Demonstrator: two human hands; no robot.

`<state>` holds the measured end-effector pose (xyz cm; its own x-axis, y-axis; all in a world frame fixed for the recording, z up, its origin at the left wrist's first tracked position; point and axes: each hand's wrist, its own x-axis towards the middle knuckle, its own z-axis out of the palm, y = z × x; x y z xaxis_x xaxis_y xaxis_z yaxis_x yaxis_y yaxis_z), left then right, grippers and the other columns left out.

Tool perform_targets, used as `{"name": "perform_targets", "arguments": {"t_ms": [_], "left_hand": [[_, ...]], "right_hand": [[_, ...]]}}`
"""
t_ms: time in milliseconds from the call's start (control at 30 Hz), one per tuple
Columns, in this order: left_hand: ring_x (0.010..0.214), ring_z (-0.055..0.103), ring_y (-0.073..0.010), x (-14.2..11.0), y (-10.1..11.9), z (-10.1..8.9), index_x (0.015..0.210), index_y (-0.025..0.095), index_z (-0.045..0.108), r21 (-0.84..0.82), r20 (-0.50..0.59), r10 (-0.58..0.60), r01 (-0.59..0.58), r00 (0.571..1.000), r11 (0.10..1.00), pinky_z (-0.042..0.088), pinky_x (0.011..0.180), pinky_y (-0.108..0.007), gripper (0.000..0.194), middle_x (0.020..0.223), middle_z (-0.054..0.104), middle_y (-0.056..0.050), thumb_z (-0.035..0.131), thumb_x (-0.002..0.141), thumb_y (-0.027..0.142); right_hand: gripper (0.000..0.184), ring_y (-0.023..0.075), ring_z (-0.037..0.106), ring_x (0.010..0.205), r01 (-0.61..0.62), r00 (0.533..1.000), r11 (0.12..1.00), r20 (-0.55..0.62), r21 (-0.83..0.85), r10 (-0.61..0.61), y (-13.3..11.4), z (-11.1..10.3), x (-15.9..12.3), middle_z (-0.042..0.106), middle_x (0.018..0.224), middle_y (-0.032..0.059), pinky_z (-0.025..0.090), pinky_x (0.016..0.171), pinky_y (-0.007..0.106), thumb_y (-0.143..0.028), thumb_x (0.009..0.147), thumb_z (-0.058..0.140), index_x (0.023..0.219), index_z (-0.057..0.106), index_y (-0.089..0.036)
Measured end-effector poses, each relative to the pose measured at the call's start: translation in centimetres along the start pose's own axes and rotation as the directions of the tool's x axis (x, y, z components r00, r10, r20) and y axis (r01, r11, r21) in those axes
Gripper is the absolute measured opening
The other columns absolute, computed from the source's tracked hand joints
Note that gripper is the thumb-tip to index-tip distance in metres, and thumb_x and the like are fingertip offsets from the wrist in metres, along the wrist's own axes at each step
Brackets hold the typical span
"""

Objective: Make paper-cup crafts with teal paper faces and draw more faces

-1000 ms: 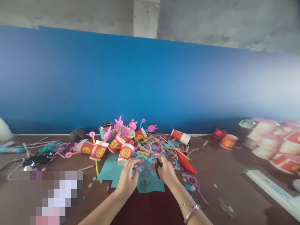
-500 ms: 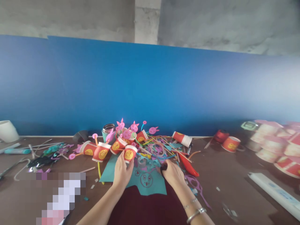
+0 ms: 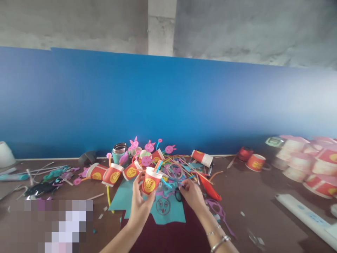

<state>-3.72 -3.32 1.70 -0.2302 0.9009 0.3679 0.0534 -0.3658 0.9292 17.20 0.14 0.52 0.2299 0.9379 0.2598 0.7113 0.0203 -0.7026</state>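
Red paper cup was clasped in the left hand

The person's left hand wrapped the cup from the side, thumb toward the front and fingers around the back. The cup was nearly upright, tilted slightly, its yellow emblem facing the person, and straws in blue and orange poked out of its top. It lay to the left of the right hand, well within reach but not touching it. The two hands were apart. The right one had its fingertips drawn together beside a black loop; whether they gripped it could not be told. Bracelets circled that wrist.

Turquoise sheets spread between and beneath the hands, one bearing a drawn round face. Behind them ran a tangle of coloured strips, with more red cups leaning to the left, near pink cut-out animal heads and an open flask. A red, tapering object lay just beyond the right hand.

All this covered a brown table, on which a white power strip and blurred piles of cups sat at the far right. A blue partition rose behind, below a grey concrete wall with a paler pillar.
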Motion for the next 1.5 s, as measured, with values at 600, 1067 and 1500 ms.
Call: {"name": "perform_targets", "arguments": {"t_ms": [600, 1067, 1500], "left_hand": [[0.119, 0.046, -0.0259, -1.6, 0.1, -0.2, 0.127, 0.022, 0.044, 0.122, 0.429, 0.199, -0.275, 0.881, 0.954, 0.041, 0.099, -0.041, 0.046, 0.126, 0.048, -0.012, 0.053, 0.082, 0.019], [0.075, 0.063, -0.0208, -1.1, -0.4, -0.2, 0.092, 0.015, 0.069, 0.030, 0.218, -0.150, 0.147, 0.964, 0.989, 0.050, 0.071, -0.027, 0.036, 0.083, 0.071, -0.006, 0.054, 0.082, 0.046], [0.101, 0.061, -0.0310, -1.8, -0.9, 0.4, 0.119, 0.015, 0.053, -0.238, 0.451, -0.282, 0.419, 0.847, 0.876, 0.051, 0.082, -0.040, 0.066, 0.110, 0.067, -0.015, 0.074, 0.064, 0.045]], "right_hand": [[0.036, 0.0098, 0.045, 0.050, -0.101, 0.927, 0.687, 0.319, 0.720, -0.199, -4.4, -0.4, -1.8, 0.054, 0.054, -0.0019, 0.036, 0.050, 0.022, -0.049, 0.070, 0.068, 0.065, 0.066, -0.014], [0.029, 0.0186, 0.061, 0.073, 0.089, 0.886, 0.789, 0.314, 0.608, -0.342, -5.8, -0.9, -2.7, 0.067, 0.074, 0.0037, 0.047, 0.070, 0.027, -0.043, 0.080, 0.060, 0.073, 0.070, -0.017], [0.034, 0.0083, 0.044, 0.046, -0.178, 0.869, 0.713, 0.448, 0.679, -0.209, -5.7, -0.8, -2.7, 0.056, 0.054, -0.0027, 0.033, 0.046, 0.020, -0.049, 0.069, 0.069, 0.069, 0.069, -0.015]]}}
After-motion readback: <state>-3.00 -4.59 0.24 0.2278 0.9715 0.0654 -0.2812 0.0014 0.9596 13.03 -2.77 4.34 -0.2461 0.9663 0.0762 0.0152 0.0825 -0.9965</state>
